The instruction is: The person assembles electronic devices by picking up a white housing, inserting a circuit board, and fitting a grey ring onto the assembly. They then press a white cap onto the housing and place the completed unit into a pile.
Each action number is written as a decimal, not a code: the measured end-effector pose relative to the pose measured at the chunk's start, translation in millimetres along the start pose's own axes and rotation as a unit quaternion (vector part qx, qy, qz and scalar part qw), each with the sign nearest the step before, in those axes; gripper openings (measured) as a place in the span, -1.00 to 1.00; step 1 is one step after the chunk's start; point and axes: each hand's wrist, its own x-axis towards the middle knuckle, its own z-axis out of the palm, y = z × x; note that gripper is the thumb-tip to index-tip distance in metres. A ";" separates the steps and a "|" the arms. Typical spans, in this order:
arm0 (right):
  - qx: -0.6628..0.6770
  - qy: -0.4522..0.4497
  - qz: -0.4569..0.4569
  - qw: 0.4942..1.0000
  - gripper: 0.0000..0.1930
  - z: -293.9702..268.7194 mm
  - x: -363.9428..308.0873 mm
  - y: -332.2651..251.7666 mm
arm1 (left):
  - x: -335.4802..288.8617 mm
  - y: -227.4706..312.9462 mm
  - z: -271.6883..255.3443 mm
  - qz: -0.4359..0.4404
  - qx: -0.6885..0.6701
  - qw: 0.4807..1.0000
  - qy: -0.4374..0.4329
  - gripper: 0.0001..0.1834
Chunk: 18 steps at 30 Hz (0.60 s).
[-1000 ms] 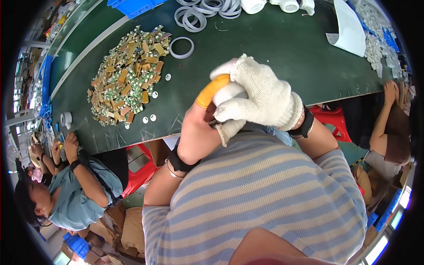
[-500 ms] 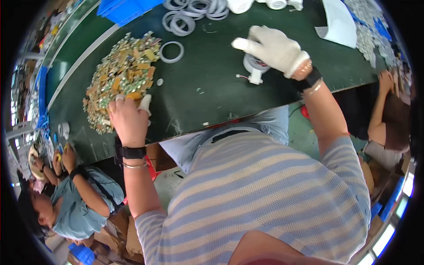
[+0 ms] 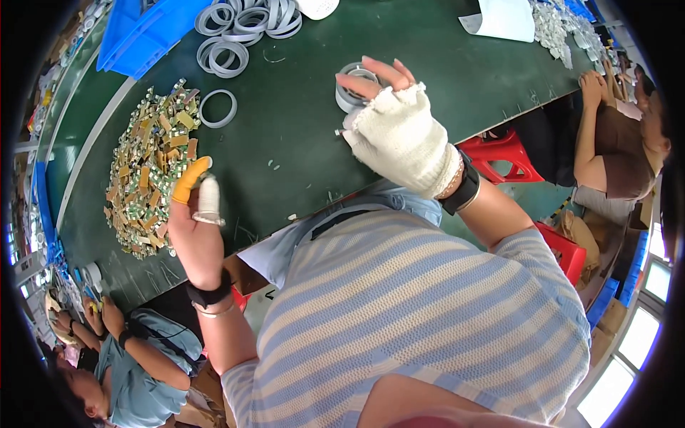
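Observation:
My left hand (image 3: 196, 225) is at the right edge of a heap of small circuit boards (image 3: 153, 167). Its index finger wears a yellow finger cot and its thumb a white one. Those two tips are stretched out and slightly apart, with nothing visible between them; the other fingers are mostly hidden. My right hand (image 3: 399, 132), in a white glove with bare fingertips, grips a round white housing (image 3: 344, 96) on the green table. The glove covers much of that housing. A small white piece shows beside the thumb.
A single grey ring (image 3: 218, 109) lies beside the boards. Several more grey rings (image 3: 246, 21) are piled farther back, near a blue bin (image 3: 139, 43). At the far right are a white sheet (image 3: 503, 20) and clear plastic parts (image 3: 553, 36). Other people sit at both sides.
My left hand has drawn back from the heap, its yellow-tipped finger now raised. My right hand has turned over, its fingertips now around the housing. The whole view has shifted.

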 end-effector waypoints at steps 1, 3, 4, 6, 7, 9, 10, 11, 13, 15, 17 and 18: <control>0.017 0.014 0.003 1.000 -0.90 -1.0 3.9 0.2 | -4.1 9.7 5.9 -0.052 -0.220 0.974 -0.027 -0.70; 0.071 0.009 0.002 0.997 -0.88 -11.1 16.0 -0.8 | -9.7 28.8 17.5 -0.117 -0.534 0.835 -0.069 -0.66; 0.075 0.011 0.000 0.997 -0.88 -15.3 17.9 -0.3 | -9.1 36.4 23.1 -0.129 -0.632 0.759 -0.091 -0.64; 0.325 -0.042 0.045 0.944 -0.89 -20.0 20.7 1.1 | -7.4 41.4 32.9 -0.120 -0.661 0.732 -0.113 -0.68; 0.416 -0.070 0.037 0.906 -0.93 -20.4 24.5 -2.2 | -5.7 48.1 34.7 -0.102 -0.649 0.745 -0.116 -0.71; 0.459 -0.069 0.021 0.886 -0.92 -18.4 24.6 -13.2 | -6.4 58.9 34.1 -0.084 -0.620 0.770 -0.122 -0.74; 0.448 -0.086 0.009 0.890 -0.91 -21.0 27.7 -16.3 | -9.1 60.7 35.2 -0.073 -0.595 0.791 -0.123 -0.72; 0.374 -0.114 -0.004 0.921 -0.90 -27.7 32.3 -21.7 | -12.7 62.7 35.2 -0.062 -0.568 0.811 -0.126 -0.70; 0.372 -0.118 0.009 0.921 -0.91 -32.2 36.0 -25.4 | -19.5 62.6 36.5 -0.054 -0.531 0.834 -0.137 -0.70; 0.359 -0.113 0.027 0.926 -0.93 -26.9 36.4 -26.1 | -22.1 65.5 32.7 -0.058 -0.523 0.837 -0.149 -0.70; 0.356 -0.111 0.008 0.928 -0.93 -27.4 38.5 -24.1 | -22.9 65.8 30.8 -0.074 -0.530 0.829 -0.166 -0.70; 0.353 -0.108 -0.009 0.929 -0.93 -28.0 38.7 -23.6 | -22.9 66.1 30.2 -0.074 -0.530 0.829 -0.165 -0.70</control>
